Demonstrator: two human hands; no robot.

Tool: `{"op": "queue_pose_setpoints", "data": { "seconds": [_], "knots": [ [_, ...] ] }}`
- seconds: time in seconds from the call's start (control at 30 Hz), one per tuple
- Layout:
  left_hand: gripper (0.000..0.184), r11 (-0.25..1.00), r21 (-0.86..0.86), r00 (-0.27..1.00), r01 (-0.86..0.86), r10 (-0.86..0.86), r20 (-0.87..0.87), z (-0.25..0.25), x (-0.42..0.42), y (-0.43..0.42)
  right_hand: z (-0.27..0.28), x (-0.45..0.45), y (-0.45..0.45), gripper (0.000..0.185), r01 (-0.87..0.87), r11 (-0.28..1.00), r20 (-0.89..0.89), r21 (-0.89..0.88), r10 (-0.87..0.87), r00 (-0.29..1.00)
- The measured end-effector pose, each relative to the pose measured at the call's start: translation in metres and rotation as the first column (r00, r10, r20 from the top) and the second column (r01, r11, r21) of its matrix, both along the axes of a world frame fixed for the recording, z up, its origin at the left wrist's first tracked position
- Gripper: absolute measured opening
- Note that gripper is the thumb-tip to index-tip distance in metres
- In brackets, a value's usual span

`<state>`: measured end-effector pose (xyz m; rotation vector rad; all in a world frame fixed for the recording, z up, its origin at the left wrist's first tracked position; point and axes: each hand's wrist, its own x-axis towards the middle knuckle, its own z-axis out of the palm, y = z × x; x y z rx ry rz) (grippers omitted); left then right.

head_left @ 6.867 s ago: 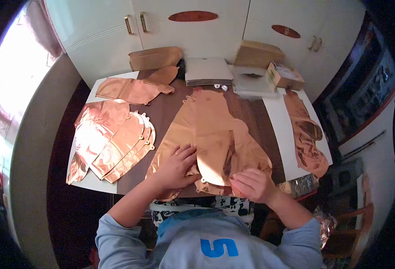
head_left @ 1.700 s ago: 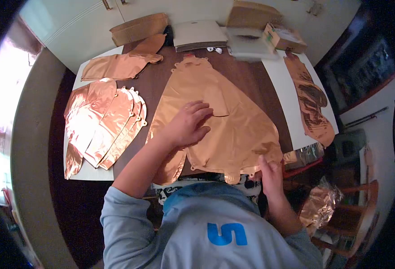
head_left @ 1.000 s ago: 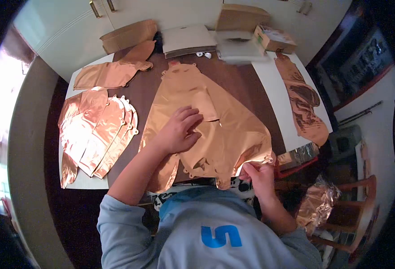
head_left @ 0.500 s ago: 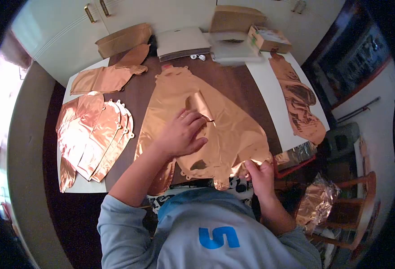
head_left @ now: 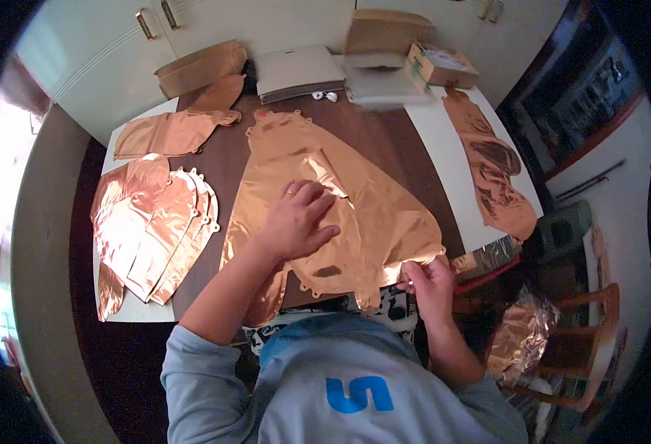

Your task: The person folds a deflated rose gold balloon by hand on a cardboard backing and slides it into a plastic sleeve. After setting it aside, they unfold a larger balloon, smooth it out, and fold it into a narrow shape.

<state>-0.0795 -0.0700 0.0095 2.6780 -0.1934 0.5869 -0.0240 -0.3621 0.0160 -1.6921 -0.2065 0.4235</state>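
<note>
A large rose-gold foil balloon (head_left: 385,214), deflated and flat, lies across the middle of the table and reaches its front edge. My left hand (head_left: 301,218) rests palm down on its centre, thumb out and fingers slightly bent, beside a raised fold in the foil. At the balloon's lower right edge, my right hand (head_left: 430,283) pinches the foil between thumb and fingers. Small tabs with holes show along the balloon's rim.
Stacked foil pieces (head_left: 144,222) lie at the left, with another foil balloon (head_left: 166,133) behind them. A long foil piece (head_left: 488,159) is on the right. At the back stand a grey laptop-like stack (head_left: 299,70), white earbuds (head_left: 324,96) and a small box (head_left: 444,65). A wooden chair (head_left: 606,325) stands right.
The balloon's narrow far end has shifted slightly left, and the fold under my left hand has changed shape. My right hand still grips the edge, its fingers a little more curled.
</note>
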Motion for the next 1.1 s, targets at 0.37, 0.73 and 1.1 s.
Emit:
{"op": "queue_pose_setpoints", "data": {
  "seconds": [0.37, 0.73, 1.1],
  "knots": [
    [0.059, 1.0, 0.015, 0.999, 0.022, -0.022, 0.037, -0.001, 0.0, -0.001, -0.009, -0.013, -0.002, 0.014, 0.018, 0.995, 0.309, -0.103, 0.015, 0.951],
    [0.058, 0.999, -0.031, 0.998, 0.018, -0.016, 0.063, -0.005, 0.0, 0.001, 0.067, 0.078, 0.039, 0.016, -0.215, 0.965, 0.482, -0.153, 0.262, 0.836],
    [0.052, 0.995, -0.101, 0.996, -0.005, 0.014, 0.091, -0.005, -0.003, 0.001, 0.016, 0.134, 0.196, 0.018, -0.363, 0.643, 0.36, -0.674, 0.715, 0.599]
  ]
}}
